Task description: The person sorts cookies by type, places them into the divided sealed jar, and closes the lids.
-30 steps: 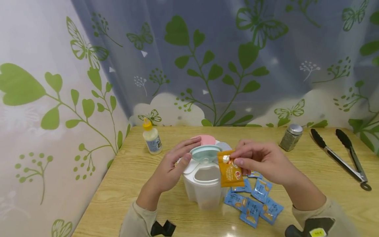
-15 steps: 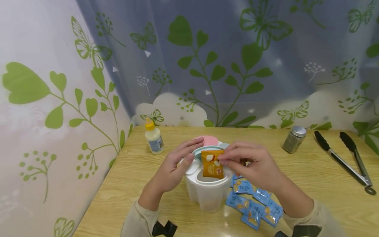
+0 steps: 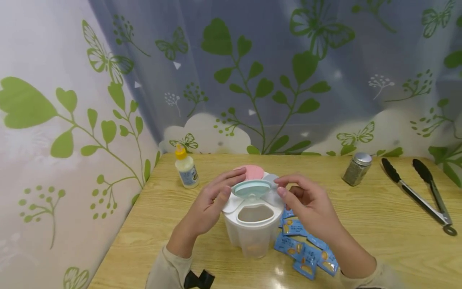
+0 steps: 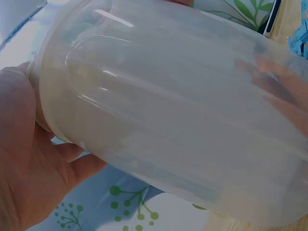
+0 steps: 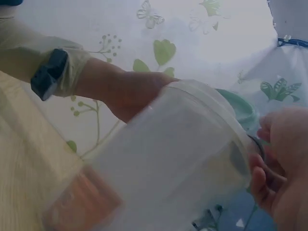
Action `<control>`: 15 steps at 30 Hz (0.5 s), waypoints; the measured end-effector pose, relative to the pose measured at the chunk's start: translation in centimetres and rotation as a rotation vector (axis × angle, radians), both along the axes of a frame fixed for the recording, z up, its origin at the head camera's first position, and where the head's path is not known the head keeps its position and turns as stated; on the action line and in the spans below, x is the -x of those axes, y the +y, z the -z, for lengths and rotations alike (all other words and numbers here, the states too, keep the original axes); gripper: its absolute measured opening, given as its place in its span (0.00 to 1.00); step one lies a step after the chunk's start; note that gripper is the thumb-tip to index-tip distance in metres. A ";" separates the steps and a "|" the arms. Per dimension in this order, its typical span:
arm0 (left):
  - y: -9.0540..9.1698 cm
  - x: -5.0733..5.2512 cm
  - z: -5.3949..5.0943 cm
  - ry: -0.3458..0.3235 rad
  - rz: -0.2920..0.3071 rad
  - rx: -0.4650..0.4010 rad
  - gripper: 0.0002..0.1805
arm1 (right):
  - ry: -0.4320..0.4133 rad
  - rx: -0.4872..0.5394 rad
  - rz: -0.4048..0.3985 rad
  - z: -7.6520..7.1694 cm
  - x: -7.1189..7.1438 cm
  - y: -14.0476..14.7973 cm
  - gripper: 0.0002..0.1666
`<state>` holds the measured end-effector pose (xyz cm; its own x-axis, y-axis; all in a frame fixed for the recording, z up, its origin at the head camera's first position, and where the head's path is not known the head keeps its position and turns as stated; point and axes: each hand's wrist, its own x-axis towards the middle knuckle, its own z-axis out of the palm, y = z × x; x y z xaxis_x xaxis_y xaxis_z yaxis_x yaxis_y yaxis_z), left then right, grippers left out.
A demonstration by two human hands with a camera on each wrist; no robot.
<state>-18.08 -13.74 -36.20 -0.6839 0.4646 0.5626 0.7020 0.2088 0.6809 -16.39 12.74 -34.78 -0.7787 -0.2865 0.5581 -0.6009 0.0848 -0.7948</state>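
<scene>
A clear divided container [image 3: 249, 237] with a white top stands upright on the table. Its teal flip lid [image 3: 252, 188] is up, baring one opening. My left hand [image 3: 205, 206] holds the container's left side by the rim, thumb on top, fingers round the side. My right hand [image 3: 310, 200] hovers at the right edge by the grey lid, fingers loosely bent, nothing between them. Whether a fingertip touches that lid I cannot tell. An orange-brown shape [image 5: 84, 202] shows through the wall at the container's bottom in the right wrist view. Several blue snack packets [image 3: 306, 257] lie beside the container, partly behind my right hand.
A yellow-capped bottle [image 3: 186, 168] stands back left. At the back right is a glass jar [image 3: 357, 169] with a silver cap. Black-tipped tongs [image 3: 420, 196] lie spread at the far right. Printed curtain [image 3: 252, 72] hangs beyond the table's back edge.
My right hand brought the orange packet over the opening and let it go; it is gone from the fingers. The left hand has stayed at the rim.
</scene>
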 end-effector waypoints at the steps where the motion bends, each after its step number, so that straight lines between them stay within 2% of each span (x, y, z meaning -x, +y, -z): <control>1: 0.0 0.0 0.0 0.000 -0.003 -0.001 0.22 | -0.028 0.007 0.015 0.0 -0.1 -0.2 0.12; 5: 0.1 -0.2 -0.1 -0.008 -0.015 -0.002 0.22 | -0.159 -0.024 0.095 -0.2 -0.5 -1.2 0.16; 8: 0.2 -0.3 -0.1 -0.012 -0.021 -0.001 0.22 | -0.283 -0.054 0.093 -0.4 -0.6 -1.4 0.19; 11: 0.0 -0.2 0.0 -0.017 -0.006 0.002 0.22 | -0.373 -0.075 0.040 -0.4 -0.5 -1.2 0.21; 15: -0.4 -0.1 0.1 -0.066 0.050 -0.006 0.25 | -0.419 -0.079 -0.064 -0.4 0.0 -0.4 0.26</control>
<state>-18.00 -14.09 -36.29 -0.6960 0.4955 0.5197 0.6647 0.1707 0.7274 -16.40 12.38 -34.41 -0.9128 -0.3704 0.1719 -0.2334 0.1279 -0.9639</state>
